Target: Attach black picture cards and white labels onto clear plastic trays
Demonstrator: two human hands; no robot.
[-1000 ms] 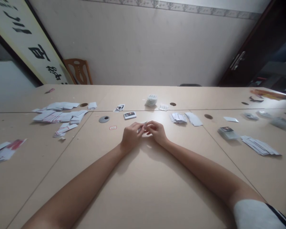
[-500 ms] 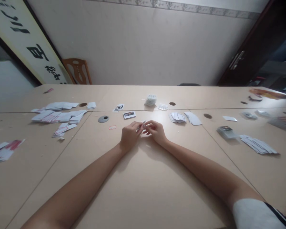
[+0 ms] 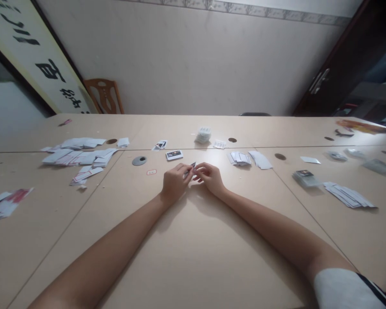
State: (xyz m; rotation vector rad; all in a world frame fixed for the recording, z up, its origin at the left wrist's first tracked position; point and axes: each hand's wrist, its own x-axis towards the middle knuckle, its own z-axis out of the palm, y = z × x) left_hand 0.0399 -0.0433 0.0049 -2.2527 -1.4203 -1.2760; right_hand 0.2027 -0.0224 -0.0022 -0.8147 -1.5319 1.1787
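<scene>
My left hand [image 3: 175, 182] is closed in a pinch on a small thin card [image 3: 193, 165], whose dark face shows partly above the fingers. From the other side, the fingertips of my right hand [image 3: 210, 177] pinch at the card's near edge. Most of the card is hidden by the fingers. Just beyond my left hand lies a stack of dark picture cards with white borders [image 3: 174, 155]. A small red-framed label [image 3: 151, 172] lies to its left.
Piles of white paper slips [image 3: 79, 156] cover the left side. A stack of clear sleeves [image 3: 203, 135] stands at the back middle. White cards [image 3: 239, 158] lie right of my hands. A clear box [image 3: 306, 178], fanned strips [image 3: 349, 195] and plastic packets [image 3: 379, 166] are farther right.
The card between my hands has turned slightly, so more of its dark face shows. A blurred, reddish-brown shape at the right edge has gone, uncovering a plastic packet.
</scene>
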